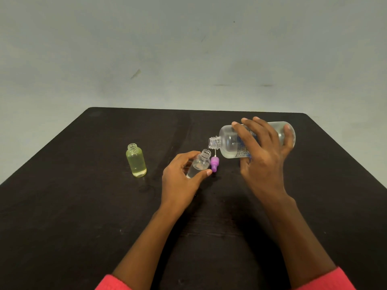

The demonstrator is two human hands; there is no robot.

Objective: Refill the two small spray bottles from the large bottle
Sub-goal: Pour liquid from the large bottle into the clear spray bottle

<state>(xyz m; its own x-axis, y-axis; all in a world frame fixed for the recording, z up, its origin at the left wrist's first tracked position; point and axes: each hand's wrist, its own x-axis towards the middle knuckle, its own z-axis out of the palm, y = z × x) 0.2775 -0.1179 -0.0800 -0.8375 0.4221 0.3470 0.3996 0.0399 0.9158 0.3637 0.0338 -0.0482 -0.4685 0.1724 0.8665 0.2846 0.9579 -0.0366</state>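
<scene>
My right hand (263, 155) grips the large clear bottle (230, 143), tipped on its side with its open neck pointing left and down. Just below that neck, my left hand (182, 174) holds a small clear bottle (200, 164), uncapped and tilted toward the large one. A purple spray cap (214, 163) with its thin white tube lies on the table right beside the small clear bottle. A second small bottle (136, 161), yellowish and uncapped, stands upright on the table to the left, apart from both hands.
A dark table (83, 206) carries everything; its far edge runs in front of a pale grey wall (188, 49). Wet-looking marks show on the tabletop near the yellowish bottle and under my left hand.
</scene>
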